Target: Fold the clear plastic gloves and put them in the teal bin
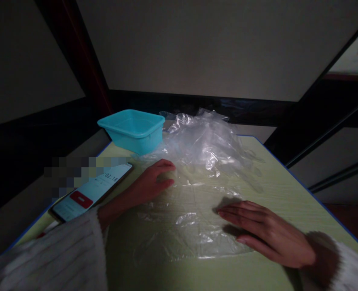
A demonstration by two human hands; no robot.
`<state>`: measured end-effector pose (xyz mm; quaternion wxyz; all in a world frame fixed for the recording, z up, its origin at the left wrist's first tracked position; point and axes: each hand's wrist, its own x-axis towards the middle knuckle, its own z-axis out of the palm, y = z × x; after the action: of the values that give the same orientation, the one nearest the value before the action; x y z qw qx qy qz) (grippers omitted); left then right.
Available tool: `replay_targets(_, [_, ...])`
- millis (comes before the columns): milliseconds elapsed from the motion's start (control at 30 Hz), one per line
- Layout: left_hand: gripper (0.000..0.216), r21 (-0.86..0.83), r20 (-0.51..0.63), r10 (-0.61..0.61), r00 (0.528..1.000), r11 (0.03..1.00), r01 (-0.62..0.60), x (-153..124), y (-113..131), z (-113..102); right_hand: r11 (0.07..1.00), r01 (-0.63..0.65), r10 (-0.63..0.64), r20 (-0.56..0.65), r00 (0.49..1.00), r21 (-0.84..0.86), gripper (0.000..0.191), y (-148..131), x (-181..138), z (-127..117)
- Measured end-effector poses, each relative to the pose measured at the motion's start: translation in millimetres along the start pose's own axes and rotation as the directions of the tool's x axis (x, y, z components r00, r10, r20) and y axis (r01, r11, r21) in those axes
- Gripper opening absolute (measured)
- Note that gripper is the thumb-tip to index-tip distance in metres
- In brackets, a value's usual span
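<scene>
A sheet of clear, thin plastic lies spread and slightly wrinkled on the table between my hands. My left hand is over its far left part, thumb and fingers apart in a loose curve with nothing visible between them. Over the right side of the sheet is my right hand, its fingers stretched out and palm down. Whether either hand presses on the plastic is hard to tell. Just beyond rises a crumpled heap of clear plastic, with finger-like ends at its right edge.
A turquoise plastic basin stands at the far left, against the heap. Left of my left forearm lies a phone with its screen lit. The pale table has a blue edge, and light panels rise behind it.
</scene>
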<state>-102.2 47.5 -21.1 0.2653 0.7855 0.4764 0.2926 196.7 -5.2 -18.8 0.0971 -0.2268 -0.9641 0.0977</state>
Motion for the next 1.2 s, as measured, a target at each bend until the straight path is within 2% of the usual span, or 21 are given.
replay_targets(300, [0.016, -0.161, 0.012, 0.113, 0.994, 0.981, -0.109, -2.8, 4.9, -2.3, 1.0, 0.004, -0.004, -0.013, 1.0, -0.016, 0.042, 0.4, -0.3, 0.8])
replay_targets(500, [0.004, -0.187, -0.04, 0.111, 0.993, 0.975, -0.116, -3.9, 3.2, 2.5, 1.0, 0.007, -0.007, -0.002, 1.0, -0.018, 0.042, 0.5, -0.6, 0.3])
replay_targets(567, [0.007, -0.181, -0.076, 0.088, 0.993, 0.978, -0.101, -4.1, 2.1, 6.6, 1.0, 0.001, -0.001, 0.004, 1.0, -0.019, 0.042, 0.4, -0.7, -0.1])
replay_targets(733, [0.031, 0.069, -0.118, 0.083, 0.989, 0.995, -0.076, -4.1, -2.2, 16.9, 1.0, -0.004, 0.005, 0.007, 1.0, -0.017, 0.042, -0.1, -0.5, -0.7])
replay_targets(833, [0.035, 0.166, -0.104, 0.1, 0.989, 0.983, -0.082, -4.0, -4.5, 20.3, 1.0, 0.002, -0.002, 0.01, 1.0, -0.022, 0.041, -0.6, -0.6, -0.6])
replay_targets(933, [0.033, 0.267, -0.092, 0.145, 0.985, 0.957, -0.116, -4.1, -5.7, 21.8, 1.0, 0.005, -0.005, 0.005, 1.0, -0.028, 0.041, -0.8, -0.2, -0.4])
replay_targets(1033, [0.02, 0.375, -0.084, 0.233, 0.969, 0.908, -0.186, -3.8, -6.3, 21.8, 0.999, 0.01, -0.01, 0.007, 1.0, -0.03, 0.041, -0.5, 0.5, -0.6])
replay_targets(1100, [0.01, 0.41, -0.091, 0.3, 0.949, 0.88, -0.239, -3.5, -6.6, 21.1, 0.999, 0.016, -0.015, 0.011, 1.0, -0.033, 0.042, -0.2, 0.7, -0.8])
replay_targets(1200, [0.011, 0.413, -0.111, 0.384, 0.916, 0.856, -0.309, -3.9, -6.2, 19.7, 1.0, 0.012, -0.012, 0.006, 1.0, -0.019, 0.041, 0.2, 0.5, -0.7])
